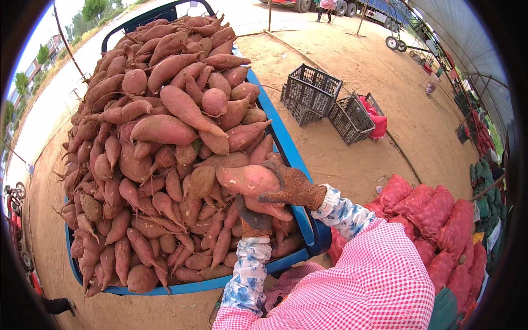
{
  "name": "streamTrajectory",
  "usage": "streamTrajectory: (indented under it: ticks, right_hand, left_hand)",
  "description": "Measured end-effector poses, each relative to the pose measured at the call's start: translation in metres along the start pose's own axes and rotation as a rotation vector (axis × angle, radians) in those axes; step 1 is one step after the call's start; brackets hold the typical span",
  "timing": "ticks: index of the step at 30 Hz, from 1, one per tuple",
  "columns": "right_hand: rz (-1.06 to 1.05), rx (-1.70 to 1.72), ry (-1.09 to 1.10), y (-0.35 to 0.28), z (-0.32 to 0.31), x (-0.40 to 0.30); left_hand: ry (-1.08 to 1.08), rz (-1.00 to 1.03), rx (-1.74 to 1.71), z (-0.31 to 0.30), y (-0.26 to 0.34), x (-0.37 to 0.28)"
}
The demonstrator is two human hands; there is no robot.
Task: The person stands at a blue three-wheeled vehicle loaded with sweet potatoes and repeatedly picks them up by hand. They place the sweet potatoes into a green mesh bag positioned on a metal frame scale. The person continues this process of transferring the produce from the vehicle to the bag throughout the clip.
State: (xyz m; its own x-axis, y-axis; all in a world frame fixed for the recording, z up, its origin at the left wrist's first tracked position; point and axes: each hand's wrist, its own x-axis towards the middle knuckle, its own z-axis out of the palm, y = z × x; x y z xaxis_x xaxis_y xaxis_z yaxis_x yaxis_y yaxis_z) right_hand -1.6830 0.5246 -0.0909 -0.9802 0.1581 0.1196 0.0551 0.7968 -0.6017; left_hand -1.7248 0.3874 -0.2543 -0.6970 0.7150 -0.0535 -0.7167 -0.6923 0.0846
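Both my hands wear brown, dirt-stained work gloves. My right hand grips the right end of a large pinkish sweet potato, fingers over its top and thumb below. Just under it, my left hand has its fingers up against the same root's underside; how firmly they close is hidden. A tapered sweet potato lies between the two hands. All around is a high heap of sweet potatoes, many with soil and thin roots, in the blue truck bed.
Black plastic crates stand on the dirt ground beyond the bed, one crate with a red mesh bag. Filled red mesh sacks are piled at my right. A person and a large truck are far back.
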Motion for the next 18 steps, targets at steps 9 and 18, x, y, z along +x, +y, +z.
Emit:
streamTrajectory:
  ticks: [9, 18]
  right_hand:
    - [0.184, 0.575, -0.170, -0.001, 0.036, -0.042]
    - [0.152, 1.157, -0.381, -0.051, 0.119, -0.102]
  left_hand:
    - [0.157, -0.026, 0.181, -0.023, 0.037, -0.089]
    - [0.082, 0.045, 0.282, -0.047, 0.067, -0.246]
